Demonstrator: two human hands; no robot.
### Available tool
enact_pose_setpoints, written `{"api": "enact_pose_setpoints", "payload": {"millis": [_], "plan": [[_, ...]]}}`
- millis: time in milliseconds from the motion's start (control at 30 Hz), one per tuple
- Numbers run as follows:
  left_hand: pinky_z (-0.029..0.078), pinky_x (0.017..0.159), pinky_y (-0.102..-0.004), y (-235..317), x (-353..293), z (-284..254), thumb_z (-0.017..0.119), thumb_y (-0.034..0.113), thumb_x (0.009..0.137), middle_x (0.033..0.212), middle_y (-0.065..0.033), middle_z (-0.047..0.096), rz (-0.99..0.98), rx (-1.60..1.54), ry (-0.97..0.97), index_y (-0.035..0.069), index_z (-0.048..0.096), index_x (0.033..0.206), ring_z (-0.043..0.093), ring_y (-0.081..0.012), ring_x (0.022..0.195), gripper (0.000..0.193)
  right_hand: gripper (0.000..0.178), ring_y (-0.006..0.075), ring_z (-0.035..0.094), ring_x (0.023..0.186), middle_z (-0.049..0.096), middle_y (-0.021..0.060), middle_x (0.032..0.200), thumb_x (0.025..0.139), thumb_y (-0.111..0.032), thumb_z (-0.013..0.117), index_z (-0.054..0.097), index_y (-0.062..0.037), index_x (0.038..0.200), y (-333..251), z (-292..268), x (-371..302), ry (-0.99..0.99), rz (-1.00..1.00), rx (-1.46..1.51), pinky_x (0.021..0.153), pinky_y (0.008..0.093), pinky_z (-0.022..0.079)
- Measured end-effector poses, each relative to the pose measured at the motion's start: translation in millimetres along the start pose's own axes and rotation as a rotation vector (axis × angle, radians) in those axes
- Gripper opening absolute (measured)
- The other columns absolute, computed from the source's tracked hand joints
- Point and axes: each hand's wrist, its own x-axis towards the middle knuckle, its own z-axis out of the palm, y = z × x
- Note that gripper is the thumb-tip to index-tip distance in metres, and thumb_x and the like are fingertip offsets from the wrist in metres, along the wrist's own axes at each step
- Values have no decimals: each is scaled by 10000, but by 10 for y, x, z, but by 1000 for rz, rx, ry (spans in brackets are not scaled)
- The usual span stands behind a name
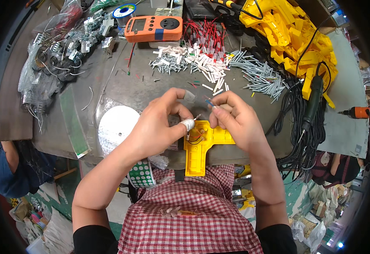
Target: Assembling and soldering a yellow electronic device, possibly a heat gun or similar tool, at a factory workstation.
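In the middle of the frame, the desk has a free band, where a hand could pass above the left hand. At upper middle, the white tubes and the screws block this way, and the orange meter stands behind the tubes. Toward the upper right, the heap of yellow parts closes the room. Between the right hand and the black cables there is some bare surface, but the soldering iron lies across these cables. At left, the plastic bag is an obstacle; a passage remains between it and the white disc, with only flat or thin things there.
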Motion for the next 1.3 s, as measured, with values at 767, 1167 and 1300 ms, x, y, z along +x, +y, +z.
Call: {"api": "enact_pose_setpoints", "payload": {"millis": [767,1167,1300], "plan": [[449,870,-328,-49,-26,66,693,63,746,841,-46,626,123,248,163,13,624,967,601,-169,834,237,161,54,491,484,541,7,515,886,-169,603,624,-9,885,-249,41,25,-159,153,-102,469,244,385],[500,796,-396,-78,-140,321,670,-13,718,848,-89,636,264,10,433,57,518,1055,638,-275,817,377,144,60,527,637,576,18,669,898,-127,587,605,16,885,-212,61,127,-208,157,7,582,238,439],[531,711,-338,-136,-158,308,657,-49,752,906,-102,645,427,248,401,44,460,1118,664,-261,854,427,147,69,524,648,563,7,673,895,-126,588,599,20,892,-185,40,130,-252,158,76,599,247,442]]}}
